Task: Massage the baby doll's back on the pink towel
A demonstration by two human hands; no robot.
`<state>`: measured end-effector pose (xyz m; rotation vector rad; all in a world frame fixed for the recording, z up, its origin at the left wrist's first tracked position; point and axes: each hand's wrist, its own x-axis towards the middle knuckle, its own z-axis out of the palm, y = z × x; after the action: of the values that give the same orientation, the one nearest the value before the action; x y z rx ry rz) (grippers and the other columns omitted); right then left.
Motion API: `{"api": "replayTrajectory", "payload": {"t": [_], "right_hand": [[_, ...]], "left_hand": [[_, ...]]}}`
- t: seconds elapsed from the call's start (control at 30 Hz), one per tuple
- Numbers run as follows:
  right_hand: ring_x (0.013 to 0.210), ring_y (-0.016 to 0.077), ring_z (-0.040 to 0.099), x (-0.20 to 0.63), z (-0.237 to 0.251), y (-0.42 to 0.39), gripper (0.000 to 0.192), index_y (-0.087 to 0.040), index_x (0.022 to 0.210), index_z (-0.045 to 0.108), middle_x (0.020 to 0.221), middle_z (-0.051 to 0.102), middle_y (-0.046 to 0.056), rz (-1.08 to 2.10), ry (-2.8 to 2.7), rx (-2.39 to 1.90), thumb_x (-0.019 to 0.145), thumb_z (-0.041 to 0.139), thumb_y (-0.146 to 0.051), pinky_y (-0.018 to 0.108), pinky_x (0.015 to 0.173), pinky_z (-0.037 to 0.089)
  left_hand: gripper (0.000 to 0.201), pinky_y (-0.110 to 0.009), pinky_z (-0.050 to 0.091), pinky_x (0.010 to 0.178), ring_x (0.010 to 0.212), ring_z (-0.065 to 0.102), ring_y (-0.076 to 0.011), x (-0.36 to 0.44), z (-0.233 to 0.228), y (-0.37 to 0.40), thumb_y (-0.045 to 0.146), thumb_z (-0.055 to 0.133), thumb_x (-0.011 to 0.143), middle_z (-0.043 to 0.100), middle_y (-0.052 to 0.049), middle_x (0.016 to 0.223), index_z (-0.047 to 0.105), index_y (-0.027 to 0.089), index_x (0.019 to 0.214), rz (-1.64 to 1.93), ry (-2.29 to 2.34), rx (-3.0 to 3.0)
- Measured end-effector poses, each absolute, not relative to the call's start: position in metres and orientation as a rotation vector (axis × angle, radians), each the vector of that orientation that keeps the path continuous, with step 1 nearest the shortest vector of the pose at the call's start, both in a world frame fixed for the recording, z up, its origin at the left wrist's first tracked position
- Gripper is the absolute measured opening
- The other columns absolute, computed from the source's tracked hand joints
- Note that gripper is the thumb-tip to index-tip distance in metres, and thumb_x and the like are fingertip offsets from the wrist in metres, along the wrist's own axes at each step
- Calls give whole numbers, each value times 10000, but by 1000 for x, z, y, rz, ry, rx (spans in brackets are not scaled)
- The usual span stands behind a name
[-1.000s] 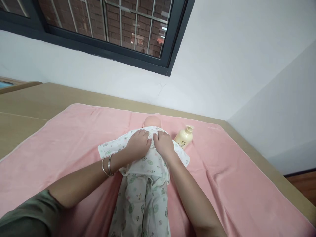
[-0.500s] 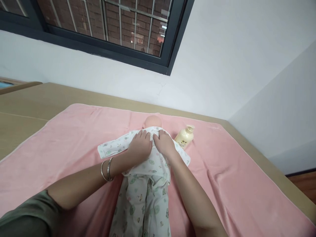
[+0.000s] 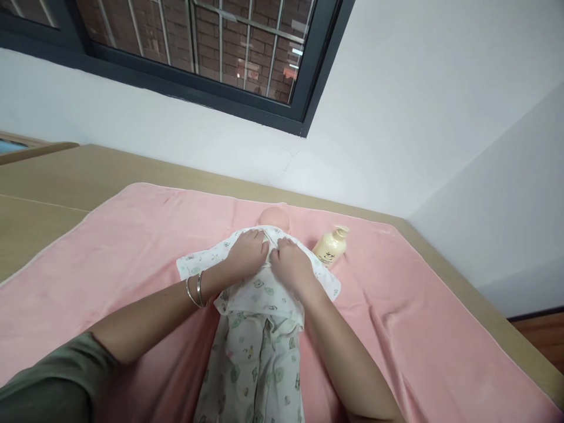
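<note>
Printed top: left hand, right hand on upper front.

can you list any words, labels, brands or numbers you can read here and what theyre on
Nothing is legible.
Pale yellow bottle: dark marks on its front, too small and blurred to read.
White shirt and trousers: small printed figures, no readable words.
Window: bright patches in the glass, too unclear to read.

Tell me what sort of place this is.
Likely an indoor baby-care area: a pink blanket on a tan surface, bearing a doll-like figure in printed clothes and a pale bottle.
</note>
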<state>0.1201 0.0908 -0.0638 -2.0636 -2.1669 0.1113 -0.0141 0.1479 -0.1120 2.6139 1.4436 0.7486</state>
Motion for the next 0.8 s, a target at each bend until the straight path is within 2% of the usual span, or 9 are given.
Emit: {"api": "replayTrajectory", "payload": {"t": [0.1,0.2,0.3,0.43,0.57,0.67,0.8], "right_hand": [[1287,310,555,137,-64,105,515,-9,1259,621,1313,645,252,206,-2109,-2110,1054,317,-370,362,1084,363],[1272,312,559,146,-67,114,557,-3,1272,614,1309,644,254,235,-2079,-2098,1056,305,-414,356,1075,358],[1243,300,572,144,-68,114,522,-32,1273,612,1297,654,228,224,-2077,-2082,1056,312,-399,353,1063,364],[1177,307,595,128,-71,104,435,-50,1216,631,1240,669,222,28,-2138,-2094,1049,319,-304,392,1052,377],[1167,325,592,106,-75,87,404,-39,1202,634,1183,679,229,-128,-2185,-2046,1030,334,-247,424,1094,357],[1229,331,561,103,-75,84,402,-36,1245,614,1243,658,241,-87,-2177,-2028,1022,362,-257,417,1096,360],[1209,302,575,123,-72,98,428,-99,1206,639,1232,680,188,125,-2085,-2035,1049,332,-353,386,1038,393]], "left_hand": [[372,-507,448,1026,1167,605,-354,-4,-124,128,214,368,989,668,-261,1199,624,14,1169,796,1529,2803],[390,-539,425,1050,1253,567,-377,2,-129,113,146,415,943,630,-286,1290,597,-7,1253,809,1547,2903],[326,-532,434,1050,1187,601,-358,-1,-121,114,126,425,925,679,-250,1183,668,47,1127,736,1424,2907],[315,-441,485,995,1051,654,-291,-14,-102,135,219,381,976,722,-158,1035,686,142,964,626,1415,2681],[375,-379,525,837,933,687,-265,-20,-96,155,344,348,1001,743,-127,986,671,163,939,572,1474,2405],[369,-382,514,862,957,687,-272,-19,-104,159,350,354,1001,744,-136,1001,667,159,964,619,1505,2409],[362,-405,498,932,1025,673,-284,-16,-113,155,349,362,1005,737,-146,1077,658,144,1046,685,1543,2454]]}}
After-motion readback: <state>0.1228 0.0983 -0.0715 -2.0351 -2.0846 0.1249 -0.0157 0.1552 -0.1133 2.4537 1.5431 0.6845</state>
